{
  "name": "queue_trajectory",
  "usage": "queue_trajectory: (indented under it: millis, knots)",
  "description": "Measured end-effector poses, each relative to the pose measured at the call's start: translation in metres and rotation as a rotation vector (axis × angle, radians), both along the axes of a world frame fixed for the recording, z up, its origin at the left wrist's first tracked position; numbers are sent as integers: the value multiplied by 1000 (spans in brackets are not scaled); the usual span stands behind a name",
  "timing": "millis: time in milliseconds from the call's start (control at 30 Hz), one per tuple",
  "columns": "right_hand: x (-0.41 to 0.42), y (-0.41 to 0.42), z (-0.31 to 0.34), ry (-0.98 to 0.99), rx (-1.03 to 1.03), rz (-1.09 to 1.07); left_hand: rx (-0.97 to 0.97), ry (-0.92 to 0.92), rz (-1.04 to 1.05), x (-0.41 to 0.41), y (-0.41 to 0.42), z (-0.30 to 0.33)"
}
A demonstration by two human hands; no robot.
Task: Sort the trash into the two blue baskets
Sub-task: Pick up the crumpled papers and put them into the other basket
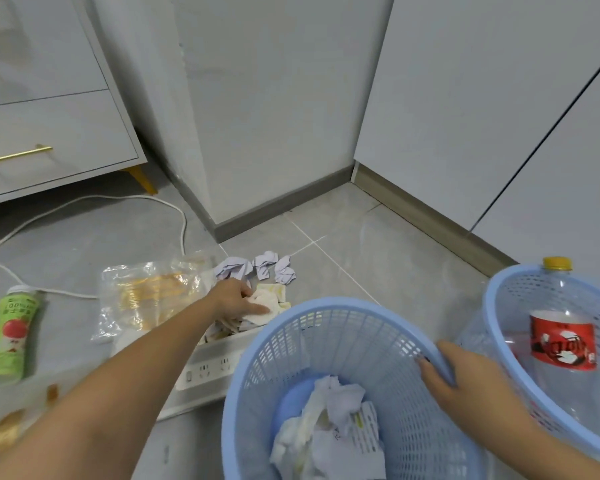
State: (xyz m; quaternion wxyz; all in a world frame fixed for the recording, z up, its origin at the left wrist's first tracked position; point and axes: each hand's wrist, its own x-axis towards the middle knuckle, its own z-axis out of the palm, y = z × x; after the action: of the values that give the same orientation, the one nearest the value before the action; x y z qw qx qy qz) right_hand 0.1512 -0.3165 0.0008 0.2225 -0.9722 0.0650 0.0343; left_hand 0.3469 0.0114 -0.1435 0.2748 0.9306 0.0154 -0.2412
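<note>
Two blue mesh baskets stand on the floor. The near basket holds crumpled paper; my right hand grips its right rim. The right basket holds a clear bottle with a red label and yellow cap. My left hand reaches forward and pinches a crumpled white tissue in the trash pile. Beyond it lie several crumpled paper balls. A clear plastic wrapper lies left of the hand, and a green bottle lies at far left.
A white power strip lies under my left forearm, its cord looping across the grey tile floor. A drawer cabinet with gold handles stands at back left. White walls and cabinet doors close the corner behind.
</note>
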Motion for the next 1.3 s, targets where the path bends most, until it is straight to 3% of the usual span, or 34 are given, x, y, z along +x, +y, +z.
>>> queue_trajectory:
  millis: [133, 267, 433, 533, 633, 833, 1100, 1300]
  knots:
    - [8, 0, 4, 21, -52, 64, 212, -41, -80, -9, -15, 12]
    - [15, -3, 4, 61, -64, 134, 220, -117, -22, -22, -19, 30]
    - [19, -6, 0, 84, -78, 190, 122, -138, 86, -32, -5, 43]
    - [24, -10, -1, 102, -54, 223, -106, -117, 281, -39, 3, 59]
    - [33, -11, -3, 87, -31, 241, -324, -107, 326, -51, 2, 93]
    - [45, -3, -6, 34, 24, 267, -483, -178, 203, -90, -7, 157]
    - [43, 3, -5, 35, 37, 295, -625, 60, -165, -130, -42, 223]
    - [42, 1, -5, 47, 13, 265, -383, 124, -358, -150, -64, 218]
